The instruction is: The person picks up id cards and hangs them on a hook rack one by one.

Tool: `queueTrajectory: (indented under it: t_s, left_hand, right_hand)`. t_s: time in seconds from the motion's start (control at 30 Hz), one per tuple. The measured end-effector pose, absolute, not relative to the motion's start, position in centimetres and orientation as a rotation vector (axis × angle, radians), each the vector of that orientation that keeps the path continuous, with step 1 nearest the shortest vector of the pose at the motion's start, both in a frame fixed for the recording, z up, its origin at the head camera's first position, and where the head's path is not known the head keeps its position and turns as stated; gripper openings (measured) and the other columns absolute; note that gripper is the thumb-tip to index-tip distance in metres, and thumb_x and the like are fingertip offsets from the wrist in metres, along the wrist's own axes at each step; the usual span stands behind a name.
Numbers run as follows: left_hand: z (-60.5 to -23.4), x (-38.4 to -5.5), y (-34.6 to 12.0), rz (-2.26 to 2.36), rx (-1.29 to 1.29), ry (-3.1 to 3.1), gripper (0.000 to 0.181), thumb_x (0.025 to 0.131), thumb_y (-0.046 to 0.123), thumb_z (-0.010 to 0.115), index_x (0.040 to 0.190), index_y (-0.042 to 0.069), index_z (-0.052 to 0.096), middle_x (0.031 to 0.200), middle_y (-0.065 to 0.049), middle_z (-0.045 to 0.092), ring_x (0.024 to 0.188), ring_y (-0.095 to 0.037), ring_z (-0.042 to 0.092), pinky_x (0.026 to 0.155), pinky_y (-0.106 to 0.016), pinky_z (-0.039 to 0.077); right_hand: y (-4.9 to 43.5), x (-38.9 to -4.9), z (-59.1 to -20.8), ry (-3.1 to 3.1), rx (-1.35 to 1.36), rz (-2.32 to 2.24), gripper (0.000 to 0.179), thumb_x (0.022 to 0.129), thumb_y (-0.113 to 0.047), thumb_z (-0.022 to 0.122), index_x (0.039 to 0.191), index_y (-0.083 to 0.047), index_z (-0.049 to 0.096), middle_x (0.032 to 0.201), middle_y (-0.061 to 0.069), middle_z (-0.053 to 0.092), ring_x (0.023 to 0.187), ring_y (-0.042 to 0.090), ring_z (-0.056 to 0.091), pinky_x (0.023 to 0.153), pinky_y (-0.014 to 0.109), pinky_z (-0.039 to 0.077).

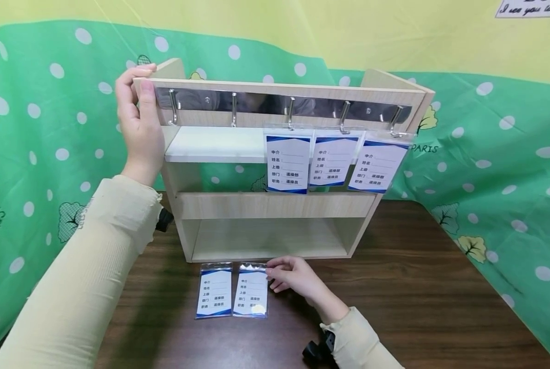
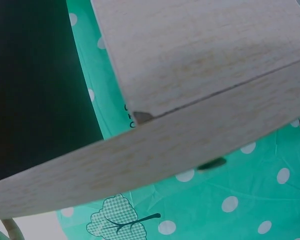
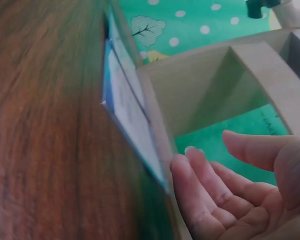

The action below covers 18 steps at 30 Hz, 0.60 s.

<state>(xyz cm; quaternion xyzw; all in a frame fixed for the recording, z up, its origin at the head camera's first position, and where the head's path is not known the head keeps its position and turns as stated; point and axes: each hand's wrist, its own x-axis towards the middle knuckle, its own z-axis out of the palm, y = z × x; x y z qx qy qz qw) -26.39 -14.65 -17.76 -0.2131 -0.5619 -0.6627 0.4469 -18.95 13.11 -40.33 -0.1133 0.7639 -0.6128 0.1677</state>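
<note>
My left hand (image 1: 141,120) grips the top left corner of a small wooden shelf (image 1: 275,206), thumb on its front. Below the shelf, two badge cards in clear sleeves lie side by side: a left card (image 1: 214,293) and a right card (image 1: 250,294). My right hand (image 1: 298,279) is at the right card's upper right corner. In the right wrist view, that hand's thumb and fingers (image 3: 205,185) are apart, with nothing between them, close to the card's edge (image 3: 130,110). Whether a fingertip touches the card I cannot tell.
A metal hook strip (image 1: 265,105) runs along the shelf's top front. Three similar cards hang from its right-hand hooks: one near the middle (image 1: 288,164), a second beside it (image 1: 332,160), a third at the right (image 1: 378,165). Dark wooden table (image 1: 441,287) lies beneath; a green dotted cloth (image 1: 510,154) hangs behind.
</note>
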Motion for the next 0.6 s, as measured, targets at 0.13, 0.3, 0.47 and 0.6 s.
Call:
queueTrajectory:
  t_s: [0.13, 0.3, 0.47, 0.6]
  left_hand:
    - [-17.8, -26.5, -14.6, -1.633, -0.523, -1.398, 0.021, 0.104, 0.01, 0.038, 0.117, 0.013, 0.054, 0.127, -0.002, 0.057, 0.107, -0.013, 0.055, 0.094, -0.024, 0.041]
    - [-17.9, -26.5, -14.6, -1.637, -0.52, -1.402, 0.021, 0.104, 0.01, 0.038, 0.116, 0.013, 0.054, 0.126, 0.0, 0.057, 0.106, -0.013, 0.055, 0.093, -0.024, 0.041]
    - [-17.8, -26.5, -14.7, -1.635, -0.522, -1.392, 0.021, 0.104, 0.009, 0.038, 0.116, 0.012, 0.054, 0.125, -0.001, 0.058, 0.106, -0.013, 0.055, 0.093, -0.024, 0.041]
    - [-17.7, -26.4, -14.7, -1.642, -0.523, -1.393, 0.021, 0.104, 0.01, 0.038, 0.116, 0.013, 0.054, 0.125, -0.001, 0.058, 0.106, -0.013, 0.055, 0.093, -0.024, 0.041]
  right_hand:
    - [12.9, -19.4, -41.0, 2.144, -0.292, -1.722, 0.048, 0.095, -0.015, 0.064, 0.129, 0.016, 0.05, 0.097, 0.026, 0.07, 0.073, 0.019, 0.07, 0.066, 0.033, 0.06]
    - [12.4, -20.0, -41.7, 2.132, -0.223, -1.697, 0.052, 0.094, -0.015, 0.066, 0.132, 0.016, 0.048, 0.09, 0.018, 0.071, 0.063, 0.013, 0.066, 0.062, 0.03, 0.059]
    - [11.8, -20.4, -42.2, 2.156, -0.181, -1.664, 0.055, 0.09, -0.013, 0.07, 0.133, 0.014, 0.047, 0.077, 0.009, 0.068, 0.052, 0.009, 0.059, 0.052, 0.024, 0.055]
    - [11.4, -20.6, -42.3, 2.216, -0.18, -1.626, 0.057, 0.085, -0.008, 0.075, 0.132, 0.012, 0.048, 0.067, 0.005, 0.062, 0.045, 0.008, 0.055, 0.045, 0.023, 0.051]
